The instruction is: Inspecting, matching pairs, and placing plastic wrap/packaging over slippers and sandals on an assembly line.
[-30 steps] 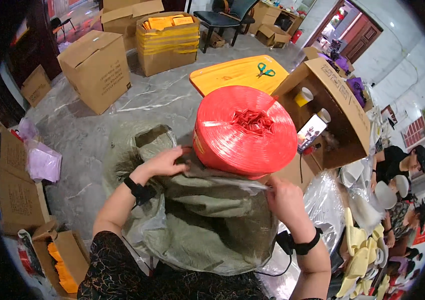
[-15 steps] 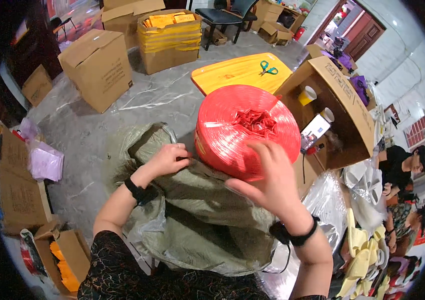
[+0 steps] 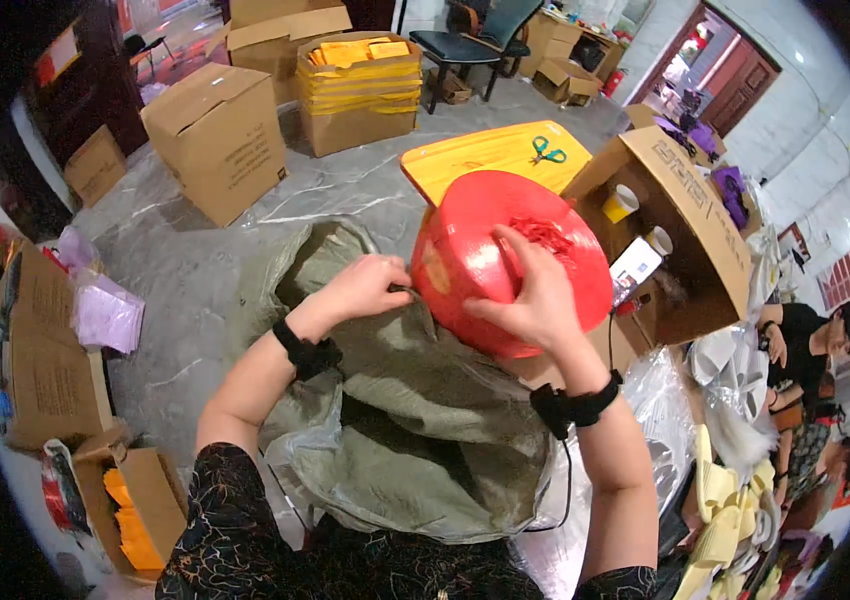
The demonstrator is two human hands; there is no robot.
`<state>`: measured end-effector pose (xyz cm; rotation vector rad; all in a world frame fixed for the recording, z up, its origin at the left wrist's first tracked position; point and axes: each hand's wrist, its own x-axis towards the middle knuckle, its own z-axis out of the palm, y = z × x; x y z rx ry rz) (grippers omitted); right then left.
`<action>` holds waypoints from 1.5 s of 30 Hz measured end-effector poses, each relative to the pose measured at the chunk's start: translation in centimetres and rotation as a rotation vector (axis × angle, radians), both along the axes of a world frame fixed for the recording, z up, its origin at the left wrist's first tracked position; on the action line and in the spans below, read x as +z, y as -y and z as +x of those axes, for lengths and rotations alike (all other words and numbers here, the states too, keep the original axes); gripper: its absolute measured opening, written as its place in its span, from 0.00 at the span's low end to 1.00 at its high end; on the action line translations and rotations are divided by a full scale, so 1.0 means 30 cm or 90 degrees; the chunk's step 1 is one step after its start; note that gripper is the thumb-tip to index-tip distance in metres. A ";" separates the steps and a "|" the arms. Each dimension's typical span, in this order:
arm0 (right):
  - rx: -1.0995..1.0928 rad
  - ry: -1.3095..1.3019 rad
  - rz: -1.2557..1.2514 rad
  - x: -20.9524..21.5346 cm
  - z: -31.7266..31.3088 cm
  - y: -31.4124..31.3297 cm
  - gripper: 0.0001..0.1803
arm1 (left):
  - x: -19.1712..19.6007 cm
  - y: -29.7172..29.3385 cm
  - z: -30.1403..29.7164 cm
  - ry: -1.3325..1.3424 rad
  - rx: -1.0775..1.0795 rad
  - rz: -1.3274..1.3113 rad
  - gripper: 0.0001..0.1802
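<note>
A big roll of shiny red plastic twine point(image 3: 480, 220) stands in front of me, its top tilted and a crumpled tangle showing in its centre hole. My right hand point(image 3: 535, 308) lies against its near part, fingers bent over the top face and thumb on the near edge. Closed at the fingertips, my left hand point(image 3: 373, 285) pinches the rim of an olive-green woven sack point(image 3: 400, 365) just left of the roll. The sack spreads, mouth gaping, across my lap. Black bands circle both wrists.
A yellow board point(image 3: 475, 155) bearing green-handled scissors point(image 3: 547, 150) lies beyond the roll. An open carton point(image 3: 690, 215) with cups and a phone point(image 3: 637, 262) stands to the right. Pale yellow slippers point(image 3: 717, 520) pile up at lower right. Two people are at the far right.
My right hand has come down onto the roll, which now leans with more of its left side showing. My left hand still pinches the sack's rim. The whole view has shifted slightly.
</note>
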<state>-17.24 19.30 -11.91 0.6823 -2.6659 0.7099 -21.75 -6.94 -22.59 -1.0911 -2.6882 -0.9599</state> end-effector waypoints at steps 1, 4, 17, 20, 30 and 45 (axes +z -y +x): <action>-0.025 0.025 -0.035 0.018 -0.008 -0.024 0.49 | 0.017 -0.007 -0.015 -0.031 -0.021 -0.010 0.13; -0.086 0.158 -0.177 0.085 -0.042 -0.092 0.49 | 0.030 -0.054 -0.091 -0.064 0.010 -0.026 0.13; -0.042 0.225 -0.320 0.126 -0.008 -0.213 0.50 | 0.043 -0.388 -0.507 0.336 -0.225 0.355 0.25; -0.005 0.148 -0.203 0.109 0.032 -0.192 0.48 | 0.109 -0.385 -0.499 0.418 -0.155 0.288 0.24; 0.066 0.040 0.032 -0.063 0.130 -0.089 0.46 | -0.074 -0.199 -0.569 0.649 -0.089 0.492 0.24; 0.006 0.016 0.207 0.174 0.611 -0.033 0.37 | -0.353 -0.009 0.462 -0.034 -0.122 -0.047 0.25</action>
